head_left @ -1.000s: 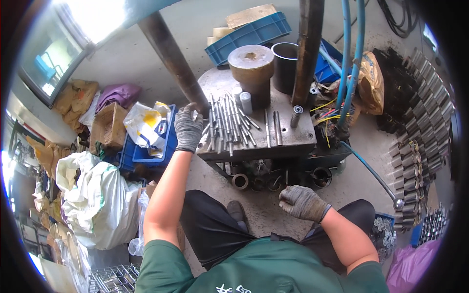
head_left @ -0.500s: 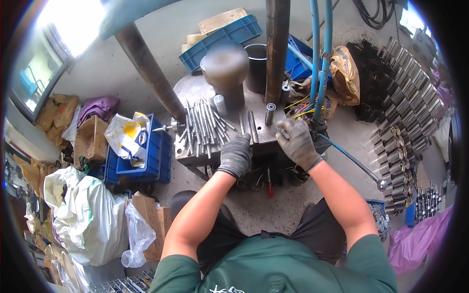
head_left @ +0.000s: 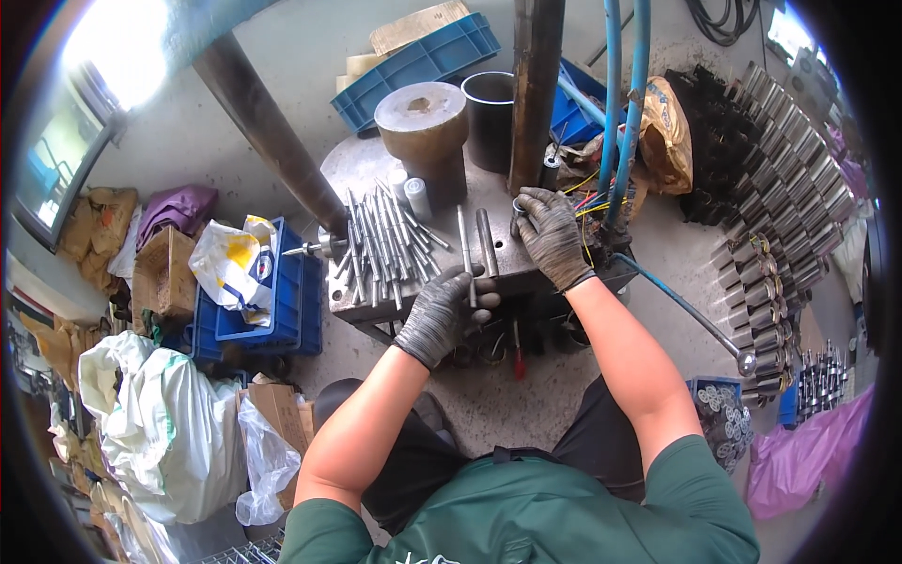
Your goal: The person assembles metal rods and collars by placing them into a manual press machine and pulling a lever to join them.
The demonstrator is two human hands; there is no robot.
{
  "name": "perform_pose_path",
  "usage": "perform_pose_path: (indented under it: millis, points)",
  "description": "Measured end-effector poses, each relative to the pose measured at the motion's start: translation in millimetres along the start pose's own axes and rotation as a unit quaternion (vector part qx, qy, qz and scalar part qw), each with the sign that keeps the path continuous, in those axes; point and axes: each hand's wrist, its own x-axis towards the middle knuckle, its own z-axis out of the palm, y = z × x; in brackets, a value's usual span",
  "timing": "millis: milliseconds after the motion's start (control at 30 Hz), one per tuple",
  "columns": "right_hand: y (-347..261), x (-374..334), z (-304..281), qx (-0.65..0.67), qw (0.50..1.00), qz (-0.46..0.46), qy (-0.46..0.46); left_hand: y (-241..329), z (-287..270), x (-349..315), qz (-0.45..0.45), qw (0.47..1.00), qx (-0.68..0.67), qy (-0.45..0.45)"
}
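Together in the head view, the gloved left hand (head_left: 437, 318) pinches a slender steel rod (head_left: 465, 238) at its one o'clock, long axis near twelve-to-six; the farther right hand (head_left: 552, 237), at the left's two o'clock, curls by a short cylinder (head_left: 518, 207), grip unclear.

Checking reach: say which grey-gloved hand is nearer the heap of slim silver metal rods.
Left. The left hand is close to the near right side of the heap; the right hand is farther right.
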Motion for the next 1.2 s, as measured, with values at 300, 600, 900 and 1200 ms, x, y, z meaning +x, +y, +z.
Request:
perform_pose_path:
  millis: [300,600,900,1200]
  points:
    - [-46.3,-3.8,-21.0,0.543,0.791,0.278,0.039,-17.6,21.3,-7.9,0.033,0.98,0.184,-0.068]
    - [-51.7,-18.1,-57.1,0.601,0.693,0.393,-0.059,-29.3,32.7,-10.9,-0.008,0.941,0.334,-0.043]
    - [-52.5,-25.8,-64.3,0.6,0.672,0.43,-0.066,-31.3,30.9,-12.0,0.007,0.935,0.345,-0.074]
    - [-62.8,-32.2,-64.3,0.646,0.629,0.422,-0.093,-34.4,29.2,-12.8,0.036,0.926,0.369,-0.075]
